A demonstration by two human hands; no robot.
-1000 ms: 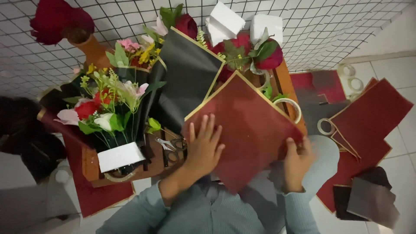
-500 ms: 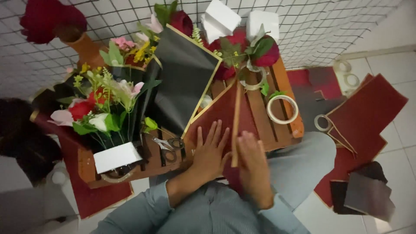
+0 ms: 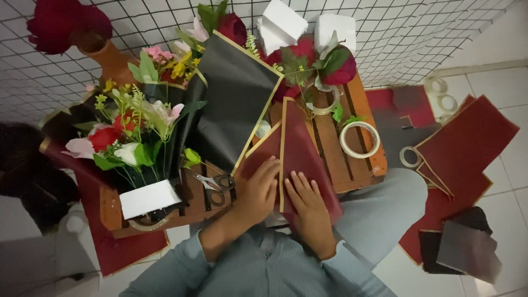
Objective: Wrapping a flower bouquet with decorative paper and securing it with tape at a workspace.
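Observation:
A dark red wrapping sheet with a gold edge (image 3: 300, 148) lies folded on the wooden slatted table (image 3: 360, 118). My left hand (image 3: 258, 190) presses flat on its left flap, fingers spread. Beside it, my right hand (image 3: 308, 206) lies flat on the right flap, just past the gold fold line. Neither hand grips anything. A black sheet with gold trim (image 3: 234, 104) stands tilted behind the red one. Scissors (image 3: 214, 181) lie just left of my left hand.
A bouquet of mixed flowers (image 3: 132, 129) stands at the left. Red roses (image 3: 330, 63) and white foam blocks (image 3: 283, 22) sit at the back. Tape rolls (image 3: 360, 139) lie on the table and floor. More red sheets (image 3: 467, 143) and dark sheets (image 3: 462, 247) lie at the right.
The red sheet, spread wide a second ago, has been folded over to the left. My right hand moved from its right edge onto the folded flap; my left hand stayed pressing.

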